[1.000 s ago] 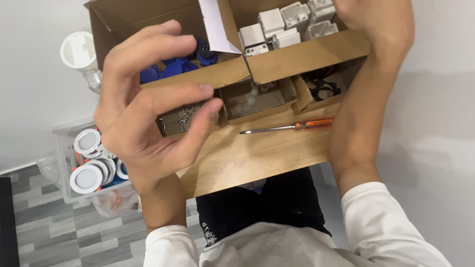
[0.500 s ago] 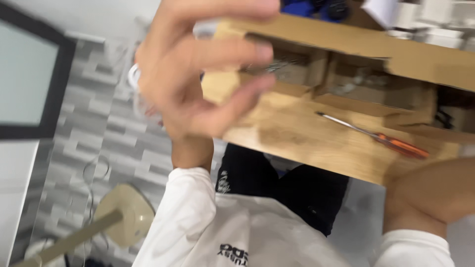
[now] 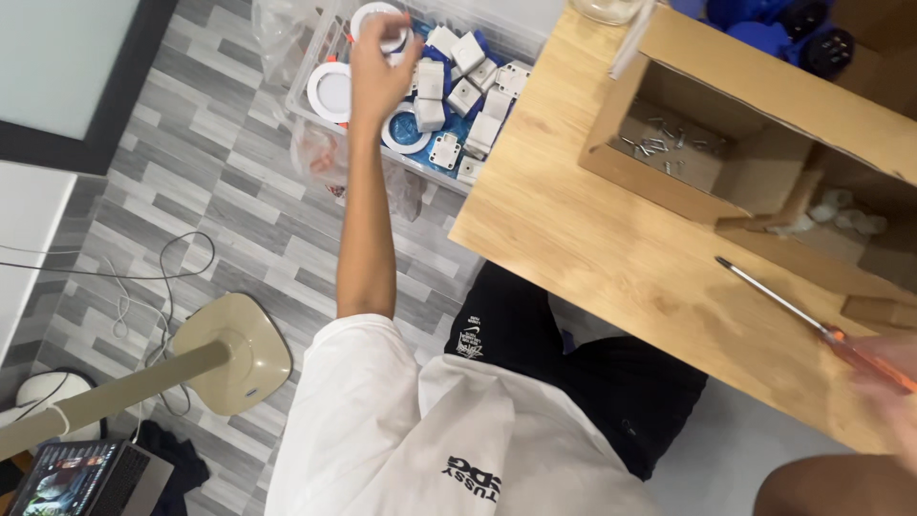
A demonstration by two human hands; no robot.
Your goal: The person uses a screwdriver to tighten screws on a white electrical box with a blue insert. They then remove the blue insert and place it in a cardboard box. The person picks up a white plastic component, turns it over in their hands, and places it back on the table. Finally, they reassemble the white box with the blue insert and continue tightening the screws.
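Head view, looking down over a wooden table [image 3: 611,239] and a tiled floor. The left hand [image 3: 380,59] reaches out at full arm's length to the far left, into a clear plastic bin [image 3: 306,72] that stands on the floor just beside the table's left edge. Its fingers are closed around a round white ring-shaped fitting [image 3: 380,21] at the far end of the bin; how much of the fitting they enclose cannot be told. Other white round fittings [image 3: 330,91] and small white square parts [image 3: 458,105] lie in the bin near the hand.

The right hand [image 3: 884,377] shows only partly, blurred, at the right edge of the view. It rests at the orange handle of a screwdriver [image 3: 778,306] that lies on the table with its tip pointing far-left; whether the hand grips the handle cannot be told.

A cardboard box [image 3: 669,182] with compartments stands on the far side of the table; its left compartment holds small metal screws [image 3: 654,143]. A beige fan base [image 3: 234,354] stands on the floor at near left.
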